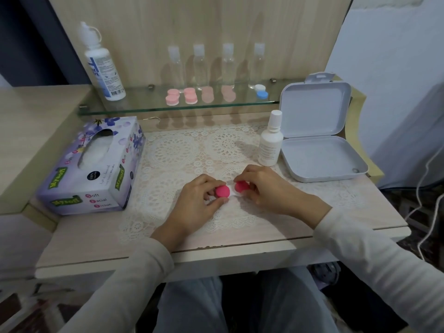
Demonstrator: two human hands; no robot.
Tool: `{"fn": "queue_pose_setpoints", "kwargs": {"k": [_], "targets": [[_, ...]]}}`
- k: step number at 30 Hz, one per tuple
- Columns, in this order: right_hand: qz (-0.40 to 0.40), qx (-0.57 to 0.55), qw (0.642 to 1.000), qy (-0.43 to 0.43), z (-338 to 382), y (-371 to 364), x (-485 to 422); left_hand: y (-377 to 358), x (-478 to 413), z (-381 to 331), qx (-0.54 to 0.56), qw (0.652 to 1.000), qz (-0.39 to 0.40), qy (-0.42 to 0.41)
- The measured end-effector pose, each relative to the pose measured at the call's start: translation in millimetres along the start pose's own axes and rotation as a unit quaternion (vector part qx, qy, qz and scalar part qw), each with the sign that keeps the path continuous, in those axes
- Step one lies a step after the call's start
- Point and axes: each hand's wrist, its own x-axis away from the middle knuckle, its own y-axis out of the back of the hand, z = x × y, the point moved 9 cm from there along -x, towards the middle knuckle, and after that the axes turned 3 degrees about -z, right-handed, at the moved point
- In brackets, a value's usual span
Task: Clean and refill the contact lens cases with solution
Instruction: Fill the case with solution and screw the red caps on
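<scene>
Case [231, 191] lies 9-to-3 between them: left hand [199, 200] pinches the 9 o'clock cap [222, 191], right hand [266, 186] the 3 o'clock cap [241, 186].

Head-worn view, angled down, close over desk [336, 212]

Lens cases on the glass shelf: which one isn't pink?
The white-and-blue plastic lens case at the right end of the row on the glass shelf; the rest are pink lens cases.
</scene>
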Motion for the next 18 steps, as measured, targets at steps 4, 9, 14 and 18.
{"fn": "queue_pose_setpoints", "kwargs": {"k": [4, 9, 14, 18], "targets": [[0.024, 0.027, 0.999, 0.018, 7.3, -2.7, -4.4, -0.2, 1.2, -1.0, -0.006, 1.0, 0.001, -0.008], [0.051, 0.062, 0.997, 0.016, 11.3, -5.1, -7.0, -0.1, 1.6, -1.7, -0.009, 1.0, 0.001, -0.008], [0.055, 0.107, 0.993, -0.018, 8.8, -9.6, -12.0, 0.1, 2.1, -3.2, -0.015, 1.0, -0.002, -0.011], [0.048, 0.111, 0.992, -0.022, 9.2, -1.0, -14.8, 0.1, 2.4, -2.8, -0.016, 1.0, 0.0, -0.01]]}}
